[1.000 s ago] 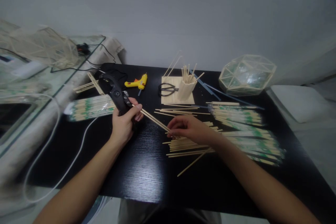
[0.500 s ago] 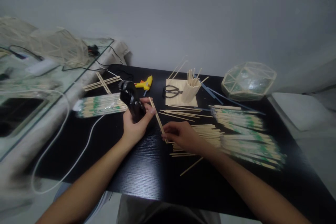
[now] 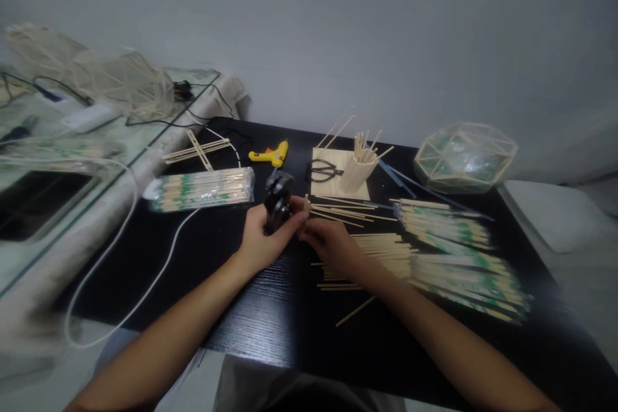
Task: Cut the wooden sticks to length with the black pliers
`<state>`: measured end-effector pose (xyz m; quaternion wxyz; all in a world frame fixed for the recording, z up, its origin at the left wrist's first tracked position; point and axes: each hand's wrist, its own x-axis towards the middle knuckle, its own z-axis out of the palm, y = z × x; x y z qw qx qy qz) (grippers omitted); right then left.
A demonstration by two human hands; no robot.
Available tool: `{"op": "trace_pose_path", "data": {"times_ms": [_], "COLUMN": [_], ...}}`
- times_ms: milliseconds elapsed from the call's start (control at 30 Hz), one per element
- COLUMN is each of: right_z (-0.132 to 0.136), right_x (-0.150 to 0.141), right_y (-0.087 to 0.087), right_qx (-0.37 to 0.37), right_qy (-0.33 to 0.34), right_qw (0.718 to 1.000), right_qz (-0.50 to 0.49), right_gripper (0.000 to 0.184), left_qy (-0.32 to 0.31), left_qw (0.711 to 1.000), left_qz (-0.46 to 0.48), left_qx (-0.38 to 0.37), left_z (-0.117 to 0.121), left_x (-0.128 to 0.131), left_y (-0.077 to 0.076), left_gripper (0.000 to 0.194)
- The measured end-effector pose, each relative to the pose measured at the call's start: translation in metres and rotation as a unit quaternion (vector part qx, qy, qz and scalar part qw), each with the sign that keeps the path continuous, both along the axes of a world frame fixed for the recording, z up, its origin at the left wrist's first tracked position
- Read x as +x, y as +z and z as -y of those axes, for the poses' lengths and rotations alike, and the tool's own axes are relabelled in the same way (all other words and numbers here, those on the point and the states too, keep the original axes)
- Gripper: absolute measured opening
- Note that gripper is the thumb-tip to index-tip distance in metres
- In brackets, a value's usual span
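Note:
My left hand (image 3: 263, 238) is closed around a black hand tool (image 3: 279, 196) whose bulky head points up and away from me; its exact kind is unclear. Between the two hands a short length of thin wooden stick (image 3: 306, 205) shows upright, the rest hidden by fingers. My right hand (image 3: 333, 244) is closed, its fingertips pinching at the lower part of that stick against my left thumb. Below and beside the right hand lies a pile of loose wooden sticks (image 3: 386, 248), with several more sticks (image 3: 345, 209) just beyond.
A yellow glue gun (image 3: 273, 154) lies behind the left hand. Scissors (image 3: 326, 171) and a stick-filled wooden cup (image 3: 357, 170) sit on a wooden board (image 3: 318, 190). Packs of sticks (image 3: 207, 190) flank the hands. A faceted stick frame (image 3: 466, 158) stands back right; a white cable (image 3: 159, 277) loops left.
My left hand and the black tool have moved right, up to my right hand. The stick, seen lengthwise before, is now mostly hidden between the hands. The view has shifted slightly.

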<state>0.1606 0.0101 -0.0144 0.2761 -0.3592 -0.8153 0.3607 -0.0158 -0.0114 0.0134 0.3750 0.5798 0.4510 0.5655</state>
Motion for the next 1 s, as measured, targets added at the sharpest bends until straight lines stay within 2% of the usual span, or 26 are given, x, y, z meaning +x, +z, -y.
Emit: {"op": "trace_pose_path", "data": {"times_ms": [100,233,333,533,700,1000], "right_z": [0.001,0.002,0.002,0.002,0.002,-0.004], "right_x": [0.001,0.001,0.0,0.001,0.001,0.003], "right_y": [-0.005,-0.007,-0.002,0.009,0.002,-0.001], "right_qx": [0.005,0.002,-0.001,-0.001,0.01,0.019], "right_qy": [0.009,0.009,0.009,0.012,-0.014,0.0], "right_qw": [1.0,1.0,0.999,0.999,1.0,1.0], "right_qz": [0.001,0.025,0.039,-0.035,0.008,-0.021], "right_gripper": [0.013,0.014,0.015,0.035,0.019,0.016], "left_qy": [-0.026,-0.025,-0.025,-0.024,-0.026,-0.039], "left_qw": [0.998,0.999,1.0,0.999,0.999,0.999], "left_qz": [-0.044,-0.029,-0.01,0.011,0.019,0.015], "left_qx": [0.028,0.009,-0.003,-0.021,-0.026,-0.028], "left_z": [0.002,0.003,0.003,0.004,0.004,0.002], "left_x": [0.0,0.001,0.001,0.003,0.005,0.004], "left_y": [-0.003,-0.008,-0.009,-0.008,-0.007,-0.004], "left_gripper": [0.018,0.017,0.019,0.017,0.015,0.014]}}
